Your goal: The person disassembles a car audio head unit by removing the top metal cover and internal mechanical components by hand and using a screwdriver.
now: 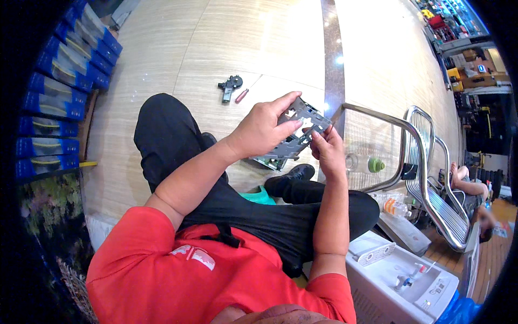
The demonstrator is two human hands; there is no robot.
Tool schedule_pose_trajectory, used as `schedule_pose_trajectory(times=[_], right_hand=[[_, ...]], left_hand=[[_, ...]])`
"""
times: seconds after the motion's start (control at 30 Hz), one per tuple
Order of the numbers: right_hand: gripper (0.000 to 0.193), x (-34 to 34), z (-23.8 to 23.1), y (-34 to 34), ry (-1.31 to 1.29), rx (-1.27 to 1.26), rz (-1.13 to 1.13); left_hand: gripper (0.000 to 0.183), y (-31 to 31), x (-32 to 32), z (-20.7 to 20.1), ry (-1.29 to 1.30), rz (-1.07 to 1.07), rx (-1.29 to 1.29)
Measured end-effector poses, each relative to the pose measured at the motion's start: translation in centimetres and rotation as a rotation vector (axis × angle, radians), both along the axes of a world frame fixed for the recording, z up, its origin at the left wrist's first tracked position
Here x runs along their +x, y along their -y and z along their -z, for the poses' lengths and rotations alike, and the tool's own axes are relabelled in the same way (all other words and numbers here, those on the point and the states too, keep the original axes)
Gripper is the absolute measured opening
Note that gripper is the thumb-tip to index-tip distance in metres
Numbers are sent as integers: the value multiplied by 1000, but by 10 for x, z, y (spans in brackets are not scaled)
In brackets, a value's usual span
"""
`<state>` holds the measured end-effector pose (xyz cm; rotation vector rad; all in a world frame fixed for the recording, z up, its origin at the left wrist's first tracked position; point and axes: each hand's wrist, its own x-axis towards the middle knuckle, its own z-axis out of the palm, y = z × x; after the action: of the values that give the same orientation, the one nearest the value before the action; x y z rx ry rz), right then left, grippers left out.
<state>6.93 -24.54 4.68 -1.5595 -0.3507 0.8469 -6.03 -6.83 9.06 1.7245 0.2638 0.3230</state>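
The pale, glossy tiled floor (243,43) lies below a grey, slotted, flat frame (294,144) — left hand (263,128) wrapped round it, right hand (330,153) pinching its edge. Seemingly mid-adjustment; next calls for steady support.

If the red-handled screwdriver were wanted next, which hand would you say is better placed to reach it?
Probably the left hand: it appears nearer the screwdriver. The right hand looks farther off, at the other side of the grey frame. Both hands are on that frame.
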Motion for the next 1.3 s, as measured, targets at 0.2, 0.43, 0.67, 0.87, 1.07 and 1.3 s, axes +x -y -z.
schedule_pose_trajectory(times=[0.2,0.43,0.67,0.87,1.07,1.3], right_hand=[[16,1,8,2,74,-43,-39],[18,6,19,3,-97,-34,-68],[37,-7,35,-10,-236,-144,-70],[35,-12,43,-10,-170,-155,-153],[31,-12,51,-11,-145,-116,-172],[26,-8,35,-12,-146,-155,-189]], left_hand=[[54,-4,5,4,20,-65,202],[67,6,0,2,-28,149,-179],[75,26,3,8,-41,130,-290],[65,34,6,23,-38,88,-344],[58,33,8,26,16,64,-386],[58,28,10,27,10,93,-486]])
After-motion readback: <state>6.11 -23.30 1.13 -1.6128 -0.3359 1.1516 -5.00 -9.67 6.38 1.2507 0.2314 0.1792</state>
